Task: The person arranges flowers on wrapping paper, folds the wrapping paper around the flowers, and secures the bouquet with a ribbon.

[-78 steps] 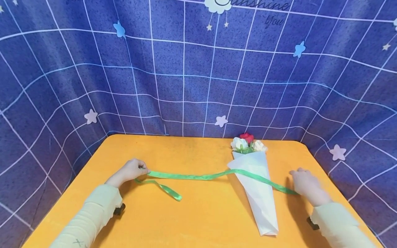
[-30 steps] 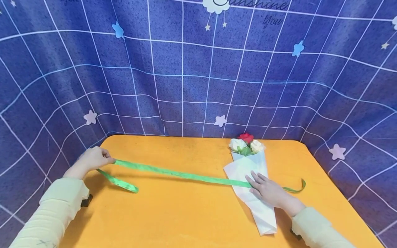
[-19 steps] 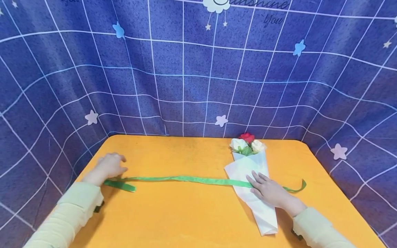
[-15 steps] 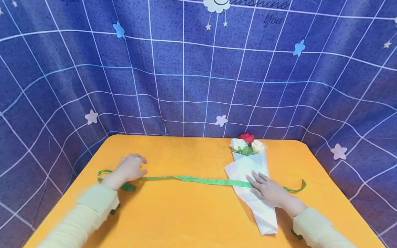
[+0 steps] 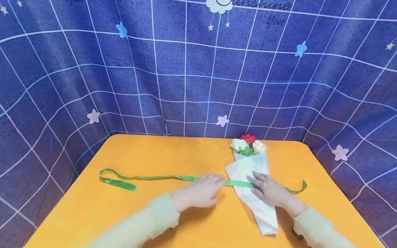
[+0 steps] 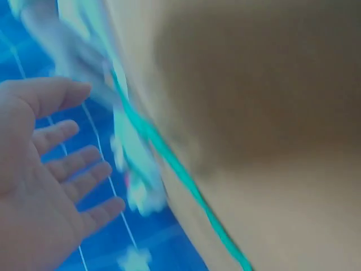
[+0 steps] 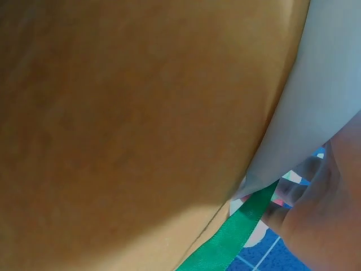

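Note:
A bouquet wrapped in white paper lies on the right part of the table, with a red rose and two pale roses at its top. A green ribbon runs across the table and over the wrapper. My right hand rests with spread fingers on the ribbon and paper. Left of the bouquet, my left hand hovers over the ribbon, holding nothing; the left wrist view shows its fingers extended and apart. In the right wrist view, the ribbon passes under the right hand's fingers.
The orange table has a rounded back edge. A blue grid-patterned curtain with stars stands behind and at both sides. The ribbon's left end is folded back in a loop; its right end curls up beyond the bouquet.
My left hand pulled the ribbon out leftwards, let it go, and has moved right toward the bouquet. My right hand left the ribbon's right end, came onto the wrapper and has stayed there.

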Demonstrator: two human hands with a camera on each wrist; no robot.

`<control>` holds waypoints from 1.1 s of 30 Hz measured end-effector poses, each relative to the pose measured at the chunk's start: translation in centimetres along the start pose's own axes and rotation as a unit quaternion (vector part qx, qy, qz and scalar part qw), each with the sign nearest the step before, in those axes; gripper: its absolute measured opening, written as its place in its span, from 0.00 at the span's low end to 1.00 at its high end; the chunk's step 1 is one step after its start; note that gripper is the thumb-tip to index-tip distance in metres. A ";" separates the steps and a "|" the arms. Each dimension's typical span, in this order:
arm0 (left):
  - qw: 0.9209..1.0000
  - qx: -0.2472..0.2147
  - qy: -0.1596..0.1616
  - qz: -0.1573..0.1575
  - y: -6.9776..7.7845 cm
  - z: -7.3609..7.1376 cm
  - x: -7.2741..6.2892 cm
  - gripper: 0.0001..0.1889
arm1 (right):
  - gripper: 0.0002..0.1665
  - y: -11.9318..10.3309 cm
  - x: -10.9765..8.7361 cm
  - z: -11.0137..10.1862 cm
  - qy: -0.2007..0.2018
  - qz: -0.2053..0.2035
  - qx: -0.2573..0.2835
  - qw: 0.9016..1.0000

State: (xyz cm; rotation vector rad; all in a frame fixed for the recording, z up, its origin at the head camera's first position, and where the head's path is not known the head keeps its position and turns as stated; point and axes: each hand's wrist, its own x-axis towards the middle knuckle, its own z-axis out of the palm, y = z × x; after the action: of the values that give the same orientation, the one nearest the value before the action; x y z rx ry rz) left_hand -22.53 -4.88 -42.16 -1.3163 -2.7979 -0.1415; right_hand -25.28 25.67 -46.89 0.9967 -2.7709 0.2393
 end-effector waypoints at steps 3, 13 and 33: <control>0.998 0.007 -0.040 0.055 2.2 0.8 1.7 0.33 | 0.30 0.2 0.1 0.0 0.000 0.011 0.011 1.000; 0.984 0.063 -0.131 0.099 4.5 3.1 3.7 0.31 | 0.29 0.4 0.6 -0.3 0.000 0.032 0.046 0.998; 0.984 0.097 -0.124 0.080 5.3 2.3 2.6 0.21 | 0.08 3.5 -0.4 -3.2 -0.031 0.065 0.192 0.979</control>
State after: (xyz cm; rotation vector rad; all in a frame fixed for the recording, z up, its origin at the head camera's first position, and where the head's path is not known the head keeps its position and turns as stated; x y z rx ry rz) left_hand -20.12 0.71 -43.88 -1.5975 -2.7895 0.3130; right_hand -26.78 29.26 -44.20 0.9116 -2.9136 0.8013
